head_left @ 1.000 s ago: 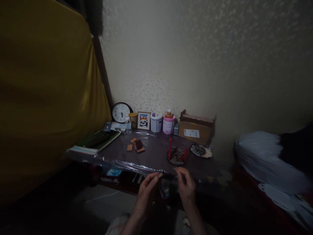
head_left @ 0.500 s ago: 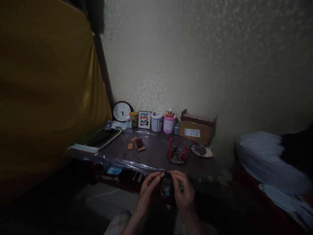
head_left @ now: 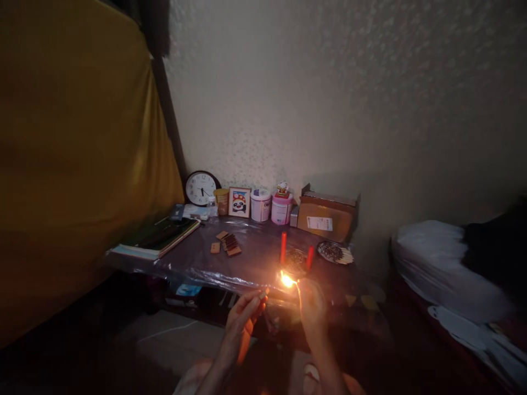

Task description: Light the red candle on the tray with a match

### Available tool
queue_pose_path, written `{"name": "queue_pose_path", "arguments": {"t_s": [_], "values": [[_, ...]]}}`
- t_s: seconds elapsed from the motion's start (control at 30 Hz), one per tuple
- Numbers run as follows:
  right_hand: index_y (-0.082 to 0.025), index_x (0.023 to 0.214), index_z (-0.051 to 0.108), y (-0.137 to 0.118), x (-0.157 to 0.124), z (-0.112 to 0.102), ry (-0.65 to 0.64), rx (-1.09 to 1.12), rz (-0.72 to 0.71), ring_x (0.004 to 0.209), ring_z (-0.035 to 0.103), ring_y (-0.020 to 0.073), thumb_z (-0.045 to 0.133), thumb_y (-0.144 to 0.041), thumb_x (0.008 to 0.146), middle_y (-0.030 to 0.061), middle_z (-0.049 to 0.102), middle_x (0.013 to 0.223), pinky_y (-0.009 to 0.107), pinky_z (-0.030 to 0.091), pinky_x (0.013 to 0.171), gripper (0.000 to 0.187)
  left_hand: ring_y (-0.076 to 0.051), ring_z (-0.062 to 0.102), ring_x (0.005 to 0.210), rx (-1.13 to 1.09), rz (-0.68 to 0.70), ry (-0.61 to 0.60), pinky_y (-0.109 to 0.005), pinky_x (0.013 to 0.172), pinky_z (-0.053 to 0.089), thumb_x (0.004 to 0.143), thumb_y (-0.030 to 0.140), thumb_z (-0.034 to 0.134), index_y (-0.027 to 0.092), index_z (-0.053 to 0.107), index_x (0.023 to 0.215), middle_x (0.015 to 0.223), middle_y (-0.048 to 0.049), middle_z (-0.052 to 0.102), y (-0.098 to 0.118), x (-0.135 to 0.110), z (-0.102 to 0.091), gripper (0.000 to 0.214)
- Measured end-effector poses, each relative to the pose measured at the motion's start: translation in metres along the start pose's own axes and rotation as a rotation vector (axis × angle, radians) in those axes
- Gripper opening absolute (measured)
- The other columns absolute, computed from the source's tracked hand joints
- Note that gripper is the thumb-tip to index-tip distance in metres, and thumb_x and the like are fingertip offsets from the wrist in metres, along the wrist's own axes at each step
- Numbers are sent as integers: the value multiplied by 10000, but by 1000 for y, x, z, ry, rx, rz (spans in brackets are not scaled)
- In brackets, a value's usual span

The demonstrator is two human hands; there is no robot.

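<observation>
My right hand point(head_left: 312, 304) pinches a lit match, whose bright flame point(head_left: 287, 280) burns just left of my fingertips, in front of the candle plate. In my left hand point(head_left: 242, 317), the thumb and fingers pinch a small tan striker piece point(head_left: 264, 294), mostly covered by the fingers. Beyond the flame, a red candle point(head_left: 283, 248) stands upright on a round plate point(head_left: 297, 254) of dark burnt bits. A shorter red candle point(head_left: 310, 257) leans slightly at its right side. The glare hides the plate's near part.
Tan and dark brown pieces point(head_left: 231, 245) lie mid-table. At right is a plate of matchsticks point(head_left: 335, 252). A clock point(head_left: 201, 188), framed panda picture point(head_left: 239, 202), two tubs point(head_left: 261, 206) and a cardboard box point(head_left: 327, 215) line the wall. Clear plastic covers the table.
The match in my right hand has caught fire, lighting up the scene. My hands have drawn apart, the right one slightly up and right, the left one slightly left.
</observation>
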State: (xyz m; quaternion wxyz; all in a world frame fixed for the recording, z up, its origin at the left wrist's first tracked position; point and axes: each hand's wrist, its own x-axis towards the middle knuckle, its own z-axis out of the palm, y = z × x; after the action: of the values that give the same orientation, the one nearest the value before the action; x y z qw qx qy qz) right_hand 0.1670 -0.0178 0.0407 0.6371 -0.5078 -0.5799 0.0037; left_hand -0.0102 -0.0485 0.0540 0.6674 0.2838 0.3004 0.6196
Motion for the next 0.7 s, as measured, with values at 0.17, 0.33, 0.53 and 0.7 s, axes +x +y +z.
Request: {"name": "queue_pose_path", "arguments": {"t_s": [0.17,0.33,0.53,0.7], "values": [[-186,772,622,2,5,2,40,24,21,723,597,178,514,-265,835,32,639,762,320,497,655,148,-201,619,921,11,18,29,-323,856,440,682,265,704,166,689,868,1017,-82,695,-6,7,-25,211],[-189,739,616,4,7,3,69,42,35,674,580,164,533,-269,826,19,620,713,291,482,606,145,-212,641,894,11,-4,63,-329,810,464,676,273,709,182,671,907,1030,-78,699,-13,11,-48,251],[-183,716,617,5,12,6,97,52,44,683,580,164,531,-290,824,27,617,717,295,481,610,174,-223,657,854,-7,-39,48,-336,776,476,640,295,736,188,670,912,1037,-96,705,-15,14,-51,300],[-178,714,618,8,13,9,98,57,47,721,586,169,546,-297,813,29,612,735,306,482,652,171,-244,661,858,5,-65,86,-348,783,476,615,328,749,185,670,908,991,-112,717,-16,14,-52,335]]}}
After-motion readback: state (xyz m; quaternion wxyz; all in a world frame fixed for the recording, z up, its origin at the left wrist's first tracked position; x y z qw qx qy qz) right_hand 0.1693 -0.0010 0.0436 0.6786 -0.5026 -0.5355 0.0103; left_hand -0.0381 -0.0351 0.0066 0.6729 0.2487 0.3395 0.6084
